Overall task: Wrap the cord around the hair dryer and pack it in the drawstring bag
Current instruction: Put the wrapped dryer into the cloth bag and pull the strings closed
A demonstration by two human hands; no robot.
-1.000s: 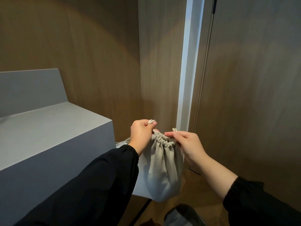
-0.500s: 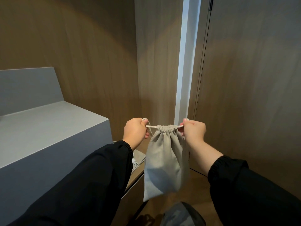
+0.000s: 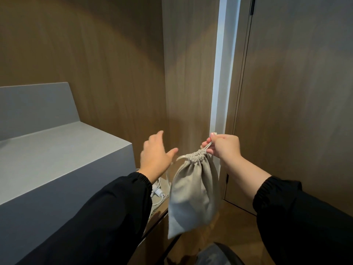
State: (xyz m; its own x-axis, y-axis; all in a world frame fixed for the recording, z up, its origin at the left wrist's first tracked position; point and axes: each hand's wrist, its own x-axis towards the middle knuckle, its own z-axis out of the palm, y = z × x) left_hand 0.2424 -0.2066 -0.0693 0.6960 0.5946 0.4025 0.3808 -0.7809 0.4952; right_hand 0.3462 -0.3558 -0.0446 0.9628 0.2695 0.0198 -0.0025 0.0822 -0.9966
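A beige drawstring bag (image 3: 193, 194) hangs in the air, its neck gathered tight and its body bulging. My right hand (image 3: 223, 147) pinches the drawstring (image 3: 207, 146) on the bag's right side and holds the bag up. My left hand (image 3: 155, 156) is apart from the bag on its left, fingers spread and holding nothing. The loose left loop of the drawstring (image 3: 180, 157) droops by the neck. The hair dryer is not visible; whatever fills the bag is hidden by the cloth.
A grey counter block (image 3: 57, 155) with a raised back stands at the left. White cables (image 3: 158, 190) lie on a low wooden shelf under my left wrist. Wooden wall panels and a white strip (image 3: 222, 73) rise behind. A grey seat edge (image 3: 212, 255) shows at the bottom.
Both hands pulled the drawstrings apart and closed the bag's neck. My left hand has since let go and opened; the bag now hangs from my right hand alone.
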